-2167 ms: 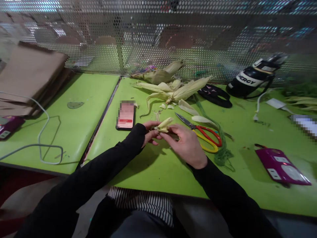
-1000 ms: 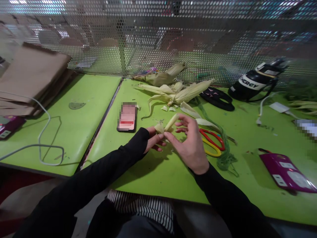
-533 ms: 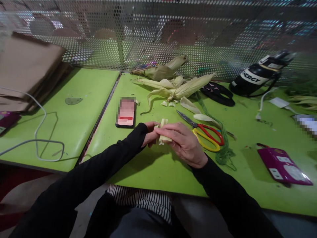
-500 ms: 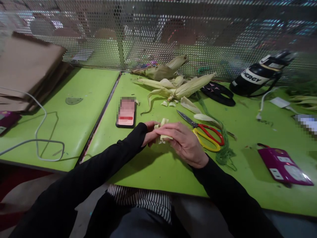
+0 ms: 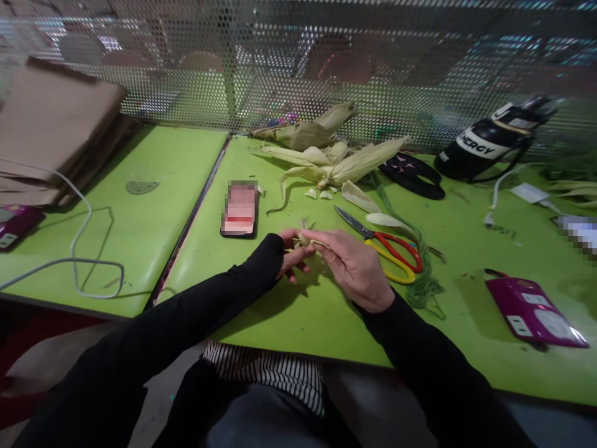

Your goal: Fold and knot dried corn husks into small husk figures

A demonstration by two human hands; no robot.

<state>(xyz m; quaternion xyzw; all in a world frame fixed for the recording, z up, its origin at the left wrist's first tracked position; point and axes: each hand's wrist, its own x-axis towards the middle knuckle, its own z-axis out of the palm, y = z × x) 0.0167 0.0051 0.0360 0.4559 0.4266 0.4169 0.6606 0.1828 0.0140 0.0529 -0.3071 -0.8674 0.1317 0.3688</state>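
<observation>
tabletop (image 5: 265, 320): green, spread out below us
corn husks (image 5: 368, 165): piled before the metal mesh (image 5: 289, 68)
scissors (image 5: 389, 249): we see them flat, beside green twine (image 5: 423, 274)
right hand (image 5: 357, 267): our thumb and fingers clamped on the husk piece (image 5: 319, 243)
left hand (image 5: 293, 256): our thumb and forefinger clamped there too, other fingers apart
phone (image 5: 239, 210): flat, beyond our left hand
husk piece: between our hands, above the tabletop

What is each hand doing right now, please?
Left hand: fingers closed on a small piece of corn husk.
Right hand: thumb and fingers pinching the same piece from the other side.
</observation>
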